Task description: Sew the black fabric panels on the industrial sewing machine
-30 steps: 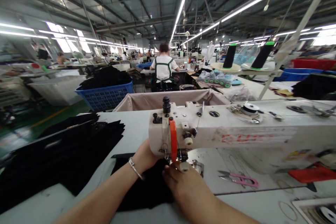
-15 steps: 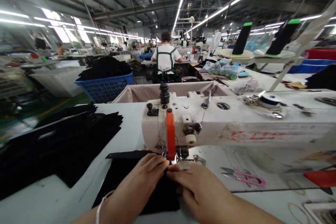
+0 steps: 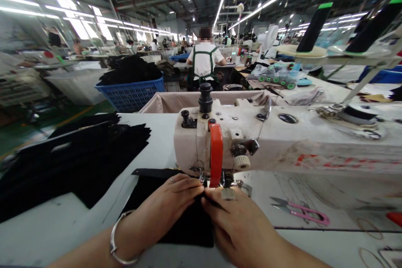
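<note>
A white sewing machine point(image 3: 282, 134) with an orange guard point(image 3: 216, 155) stands over a piece of black fabric point(image 3: 188, 230). My left hand point(image 3: 166, 201), a silver bangle at its wrist, lies on the fabric just left of the needle area, its fingers pressed together. Close beside it, my right hand point(image 3: 238, 217) has its fingers closed on the fabric's right edge, with a pale wrap on one finger. The fingertips of both hands nearly meet in front of the presser foot. The needle itself is hidden.
Pink thread snips point(image 3: 301, 210) lie right on the table. A stack of black fabric pieces point(image 3: 94, 155) covers the left side. Behind are a pink cloth-lined bin point(image 3: 176, 100), a blue basket point(image 3: 132, 94) of dark cloth, thread cones point(image 3: 315, 27) and a seated person point(image 3: 204, 58).
The view has shifted, so the machine appears closer and slightly further right. Both hands remain at the presser foot on the black fabric.
</note>
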`<state>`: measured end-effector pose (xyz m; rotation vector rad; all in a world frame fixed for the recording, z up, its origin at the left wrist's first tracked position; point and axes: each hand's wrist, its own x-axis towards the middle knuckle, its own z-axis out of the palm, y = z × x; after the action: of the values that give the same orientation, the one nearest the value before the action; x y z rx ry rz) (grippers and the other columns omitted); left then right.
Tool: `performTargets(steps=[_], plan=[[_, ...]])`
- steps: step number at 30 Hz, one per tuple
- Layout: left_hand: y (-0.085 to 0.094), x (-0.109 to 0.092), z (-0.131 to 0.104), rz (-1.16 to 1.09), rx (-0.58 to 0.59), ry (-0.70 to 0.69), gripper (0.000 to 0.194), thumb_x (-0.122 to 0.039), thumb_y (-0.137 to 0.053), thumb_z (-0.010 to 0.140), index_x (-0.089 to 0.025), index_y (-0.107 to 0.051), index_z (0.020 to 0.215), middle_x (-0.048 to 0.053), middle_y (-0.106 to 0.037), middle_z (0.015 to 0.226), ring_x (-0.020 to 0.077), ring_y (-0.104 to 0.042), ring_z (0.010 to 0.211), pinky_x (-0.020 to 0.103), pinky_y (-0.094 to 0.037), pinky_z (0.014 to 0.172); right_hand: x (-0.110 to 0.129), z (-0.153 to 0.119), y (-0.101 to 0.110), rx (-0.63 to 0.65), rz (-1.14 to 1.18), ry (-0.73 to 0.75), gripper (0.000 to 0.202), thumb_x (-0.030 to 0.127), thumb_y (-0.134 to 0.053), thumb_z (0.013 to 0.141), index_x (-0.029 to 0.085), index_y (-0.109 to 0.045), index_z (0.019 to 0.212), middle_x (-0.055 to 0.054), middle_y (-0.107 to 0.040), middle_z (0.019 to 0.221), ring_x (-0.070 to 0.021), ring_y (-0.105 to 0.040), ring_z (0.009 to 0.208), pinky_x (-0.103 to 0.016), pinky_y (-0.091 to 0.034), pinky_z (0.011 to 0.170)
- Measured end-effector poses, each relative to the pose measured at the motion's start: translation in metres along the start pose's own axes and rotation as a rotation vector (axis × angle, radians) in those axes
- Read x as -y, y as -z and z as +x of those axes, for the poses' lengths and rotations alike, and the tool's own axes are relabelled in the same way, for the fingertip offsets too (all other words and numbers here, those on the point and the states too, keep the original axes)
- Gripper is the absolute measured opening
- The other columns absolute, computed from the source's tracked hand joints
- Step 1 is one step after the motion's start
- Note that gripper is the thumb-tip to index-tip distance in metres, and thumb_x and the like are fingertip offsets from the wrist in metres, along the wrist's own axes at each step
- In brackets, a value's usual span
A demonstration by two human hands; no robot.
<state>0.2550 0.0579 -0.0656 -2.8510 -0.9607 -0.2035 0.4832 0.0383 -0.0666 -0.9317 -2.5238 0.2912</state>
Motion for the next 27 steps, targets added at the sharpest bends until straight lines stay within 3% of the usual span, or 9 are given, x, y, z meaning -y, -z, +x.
performTargets(steps=[6,16,18,21,24,27], plan=[[0.017,0.003,0.011,-0.22,0.041,0.087,0.041,-0.001,-0.047,0.09,-0.021,-0.058,0.124,0.001,-0.062,0.129,0.0147,-0.052,0.122,0.031,-0.035,0.113,0.001,0.001,0.0,0.014,-0.013,-0.008,0.04,0.012,-0.044,0.087,0.014,-0.061,0.123,-0.012,-0.06,0.124,-0.0263,-0.054,0.109,-0.045,-0.045,0.095],[0.015,0.006,0.011,-0.306,0.051,0.08,0.041,-0.001,-0.044,0.09,-0.021,-0.057,0.124,0.003,-0.061,0.129,0.0159,-0.052,0.123,0.035,-0.037,0.112,0.004,0.001,-0.005,0.005,-0.004,-0.024,0.041,0.016,-0.047,0.086,0.016,-0.062,0.124,-0.01,-0.062,0.121,-0.0262,-0.054,0.108,-0.044,-0.044,0.096],[0.014,0.007,0.011,-0.302,0.046,0.086,0.042,-0.002,-0.044,0.09,-0.022,-0.057,0.125,0.003,-0.06,0.13,0.0163,-0.051,0.124,0.035,-0.036,0.112,0.004,0.003,0.005,0.036,0.015,-0.036,0.041,0.016,-0.047,0.086,0.018,-0.061,0.125,-0.009,-0.062,0.122,-0.0248,-0.054,0.11,-0.042,-0.044,0.097],[0.015,0.007,0.009,-0.31,0.057,0.113,0.041,-0.004,-0.046,0.091,-0.022,-0.058,0.126,0.003,-0.06,0.131,0.0166,-0.051,0.124,0.035,-0.035,0.113,0.003,0.003,0.035,0.159,0.088,-0.036,0.045,0.011,-0.052,0.081,0.024,-0.061,0.123,-0.003,-0.062,0.123,-0.0209,-0.053,0.116,-0.038,-0.04,0.103],[0.022,0.003,0.002,-0.337,0.08,0.133,0.047,-0.023,-0.06,0.09,-0.024,-0.049,0.137,0.006,-0.055,0.138,0.0225,-0.047,0.129,0.041,-0.037,0.112,-0.006,-0.002,0.063,0.273,0.098,-0.046,0.055,0.001,-0.055,0.071,0.028,-0.06,0.119,-0.001,-0.06,0.125,-0.02,-0.051,0.119,-0.037,-0.039,0.105],[0.03,-0.005,-0.01,-0.343,0.094,0.111,0.075,-0.043,-0.075,0.076,-0.025,-0.043,0.142,0.008,-0.048,0.144,0.032,-0.042,0.133,0.049,-0.039,0.11,-0.021,-0.004,0.058,0.202,0.025,-0.128,0.046,-0.001,-0.057,0.073,0.026,-0.062,0.11,-0.002,-0.063,0.113,-0.0228,-0.054,0.109,-0.041,-0.045,0.095]])
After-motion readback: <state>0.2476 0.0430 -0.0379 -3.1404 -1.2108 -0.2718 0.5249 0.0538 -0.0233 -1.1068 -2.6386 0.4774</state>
